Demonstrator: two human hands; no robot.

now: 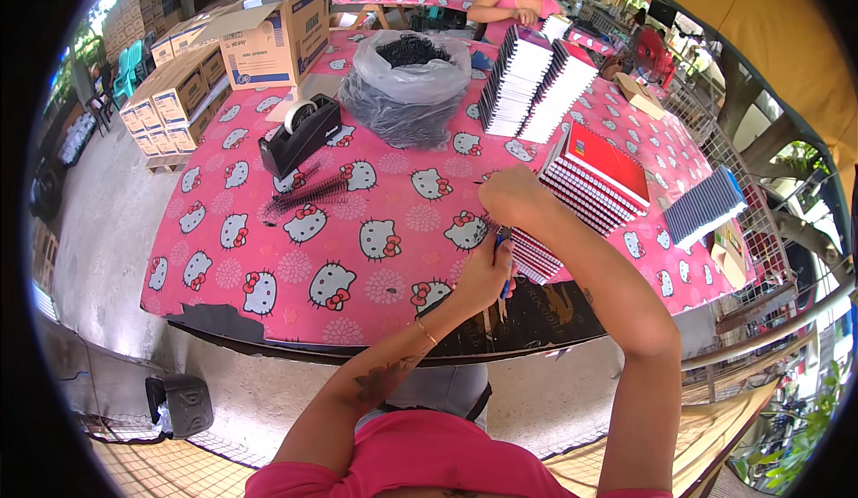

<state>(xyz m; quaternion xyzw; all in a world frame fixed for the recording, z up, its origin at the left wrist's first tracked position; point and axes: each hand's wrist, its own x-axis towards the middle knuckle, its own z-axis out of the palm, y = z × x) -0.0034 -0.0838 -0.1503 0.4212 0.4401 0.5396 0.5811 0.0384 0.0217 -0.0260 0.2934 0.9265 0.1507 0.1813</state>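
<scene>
My left hand [481, 276] is closed around a small blue-handled tool [507, 287] that looks like pliers or cutters, its dark jaws pointing up. Just beyond, my right hand [513, 196] is bent down over the near stack of spiral notebooks [534, 257], its fingers curled. Whatever those fingers pinch is hidden beneath the hand. The tool's tip meets the stack's left edge, close under my right hand. Beside my right forearm stands a taller pile of red-covered spiral notebooks [609, 171], bindings facing me.
Loose black binding coils [313, 196] lie left of centre, near a black tape dispenser [304, 137]. Behind are a plastic bag of coils [402, 96], an open carton [275, 42] and tall notebook stacks [518, 82]. Another notebook pile [704, 207] sits right. A person [521, 2] works across the table.
</scene>
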